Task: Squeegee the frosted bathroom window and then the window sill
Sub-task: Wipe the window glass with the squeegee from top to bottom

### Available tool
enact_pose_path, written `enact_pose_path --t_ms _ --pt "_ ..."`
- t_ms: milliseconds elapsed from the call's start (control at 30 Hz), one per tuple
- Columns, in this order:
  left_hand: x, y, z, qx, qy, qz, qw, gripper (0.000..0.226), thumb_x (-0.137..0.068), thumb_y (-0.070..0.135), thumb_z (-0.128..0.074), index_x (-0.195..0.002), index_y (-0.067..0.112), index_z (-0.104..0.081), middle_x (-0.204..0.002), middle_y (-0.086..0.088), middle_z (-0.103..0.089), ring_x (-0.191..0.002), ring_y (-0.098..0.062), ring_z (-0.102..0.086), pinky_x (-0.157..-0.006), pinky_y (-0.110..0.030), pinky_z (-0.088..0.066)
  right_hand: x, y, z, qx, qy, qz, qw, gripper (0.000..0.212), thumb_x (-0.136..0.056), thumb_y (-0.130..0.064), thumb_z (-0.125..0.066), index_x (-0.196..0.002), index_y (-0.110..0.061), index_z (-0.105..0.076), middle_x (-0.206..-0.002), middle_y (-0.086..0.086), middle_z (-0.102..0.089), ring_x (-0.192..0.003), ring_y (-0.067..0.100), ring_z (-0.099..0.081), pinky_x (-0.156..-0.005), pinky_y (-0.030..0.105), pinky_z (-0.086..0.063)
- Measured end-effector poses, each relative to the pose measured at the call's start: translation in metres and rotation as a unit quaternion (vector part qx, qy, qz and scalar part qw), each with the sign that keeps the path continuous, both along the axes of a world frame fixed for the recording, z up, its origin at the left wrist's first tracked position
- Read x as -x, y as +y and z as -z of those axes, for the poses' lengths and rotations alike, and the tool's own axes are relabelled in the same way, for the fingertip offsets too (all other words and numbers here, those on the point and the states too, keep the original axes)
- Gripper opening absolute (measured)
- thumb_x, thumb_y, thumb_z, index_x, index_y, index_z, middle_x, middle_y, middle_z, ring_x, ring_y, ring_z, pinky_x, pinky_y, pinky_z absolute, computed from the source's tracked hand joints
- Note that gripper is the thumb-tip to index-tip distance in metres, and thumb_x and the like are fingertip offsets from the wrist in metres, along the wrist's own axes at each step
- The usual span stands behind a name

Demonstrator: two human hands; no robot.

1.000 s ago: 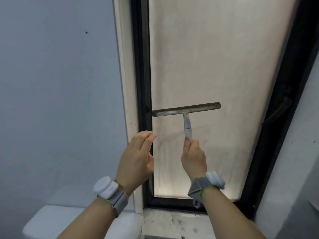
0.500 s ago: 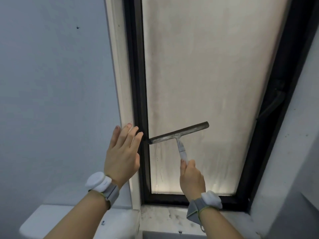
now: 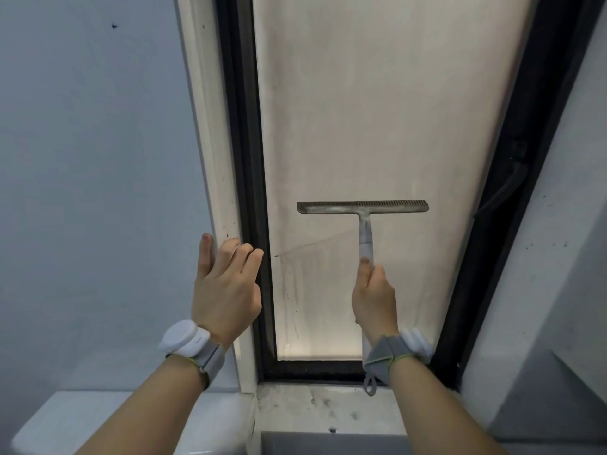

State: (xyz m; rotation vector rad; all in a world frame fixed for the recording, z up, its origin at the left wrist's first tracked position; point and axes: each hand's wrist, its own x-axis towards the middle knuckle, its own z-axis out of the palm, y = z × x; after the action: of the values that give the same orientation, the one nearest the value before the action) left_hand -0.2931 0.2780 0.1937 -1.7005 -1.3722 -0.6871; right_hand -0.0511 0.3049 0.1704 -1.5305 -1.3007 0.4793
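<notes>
While right hand [image 3: 374, 298] grips squeegee [image 3: 363, 207], blade-glass contact seemingly unclear.

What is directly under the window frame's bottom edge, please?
The grimy window sill, dark specks on it. The right hand's wrist strap hides some of the frame above it.

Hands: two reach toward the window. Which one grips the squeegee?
The right hand grips the squeegee by its handle. The left hand holds nothing; its fingers rest against the pale frame edge.
</notes>
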Motion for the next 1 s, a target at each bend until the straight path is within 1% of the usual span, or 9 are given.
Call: enact_pose_path --t_ms 100,267,333,467,533,633,733,900,1000 --pt "0.003 0.002 0.001 -0.009 0.014 -0.001 1.000 0.043 -0.077 0.003 -0.046 -0.116 0.013 -0.061 -0.114 -0.002 -0.062 -0.129 -0.028 -0.047 -0.122 -0.059 -0.001 0.008 -0.002 0.028 0.008 0.002 0.000 1.000 0.048 -0.102 -0.054 -0.022 -0.086 -0.015 -0.046 -0.073 0.008 -0.058 -0.065 0.028 -0.058 -0.062 0.048 -0.053" --pt "0.003 0.006 0.003 -0.020 0.019 -0.005 1.000 0.042 -0.079 0.004 -0.047 -0.116 0.014 -0.063 -0.113 -0.002 -0.063 -0.129 -0.028 -0.047 -0.122 -0.059 0.000 0.017 -0.011 0.081 0.053 -0.015 0.004 0.998 0.049 -0.096 -0.061 -0.017 -0.082 -0.021 -0.042 -0.067 0.004 -0.057 -0.057 0.021 -0.055 -0.047 0.032 -0.038" --pt "0.003 0.005 0.003 -0.019 0.023 -0.005 1.000 0.041 -0.079 0.004 -0.045 -0.116 0.014 -0.063 -0.113 -0.002 -0.063 -0.129 -0.028 -0.047 -0.122 -0.059 0.001 0.018 -0.015 0.093 0.068 -0.024 0.004 0.997 0.050 -0.095 -0.062 -0.016 -0.081 -0.021 -0.041 -0.066 0.004 -0.057 -0.056 0.022 -0.055 -0.046 0.031 -0.035" --pt "0.003 0.004 0.001 -0.012 0.026 -0.006 1.000 0.040 -0.080 0.004 -0.043 -0.112 0.014 -0.063 -0.110 -0.002 -0.064 -0.129 -0.029 -0.047 -0.122 -0.059 0.001 0.014 -0.020 0.096 0.090 -0.046 0.013 0.995 0.046 -0.100 -0.056 -0.020 -0.081 -0.020 -0.040 -0.067 0.004 -0.058 -0.057 0.022 -0.055 -0.046 0.031 -0.033" --pt "0.003 0.003 0.001 -0.012 0.024 -0.005 1.000 0.040 -0.081 0.004 -0.039 -0.111 0.013 -0.064 -0.109 -0.002 -0.064 -0.128 -0.029 -0.047 -0.122 -0.059 0.001 0.011 -0.026 0.097 0.106 -0.063 0.004 0.992 0.045 -0.101 -0.055 -0.021 -0.083 -0.019 -0.042 -0.068 0.005 -0.059 -0.057 0.022 -0.055 -0.046 0.031 -0.036" --pt "0.004 0.004 0.001 -0.010 0.029 -0.005 1.000 0.040 -0.081 0.004 -0.038 -0.111 0.013 -0.064 -0.109 -0.003 -0.063 -0.128 -0.029 -0.046 -0.121 -0.060 0.000 0.008 -0.035 0.092 0.106 -0.065 0.004 0.992 0.045 -0.102 -0.053 -0.023 -0.084 -0.017 -0.044 -0.069 0.005 -0.060 -0.060 0.023 -0.056 -0.048 0.032 -0.037" --pt "0.005 0.003 0.002 -0.008 0.024 -0.002 1.000 0.039 -0.079 0.003 -0.041 -0.110 0.013 -0.064 -0.110 -0.003 -0.063 -0.128 -0.030 -0.046 -0.121 -0.060 0.000 0.013 -0.036 0.064 0.055 -0.055 0.020 0.997 0.044 -0.102 -0.053 -0.024 -0.081 -0.019 -0.042 -0.066 0.002 -0.057 -0.056 0.018 -0.053 -0.045 0.030 -0.030" --pt "0.008 0.003 0.002 -0.003 0.028 0.005 1.000 0.043 -0.083 0.007 -0.030 -0.110 0.013 -0.063 -0.111 -0.004 -0.062 -0.129 -0.030 -0.046 -0.121 -0.060 0.000 0.031 -0.016 0.014 -0.014 -0.055 0.019 0.998 0.039 -0.104 -0.049 -0.026 -0.082 -0.020 -0.041 -0.064 -0.003 -0.051 -0.055 0.012 -0.046 -0.045 0.029 -0.025" --pt "0.009 0.003 0.002 -0.004 0.029 0.008 1.000 0.043 -0.084 0.008 -0.028 -0.109 0.012 -0.063 -0.112 -0.005 -0.062 -0.128 -0.030 -0.047 -0.122 -0.059 0.001 0.041 -0.004 0.005 -0.016 -0.058 0.021 0.998 0.040 -0.104 -0.049 -0.025 -0.084 -0.018 -0.041 -0.064 -0.004 -0.050 -0.054 0.012 -0.045 -0.045 0.028 -0.023"
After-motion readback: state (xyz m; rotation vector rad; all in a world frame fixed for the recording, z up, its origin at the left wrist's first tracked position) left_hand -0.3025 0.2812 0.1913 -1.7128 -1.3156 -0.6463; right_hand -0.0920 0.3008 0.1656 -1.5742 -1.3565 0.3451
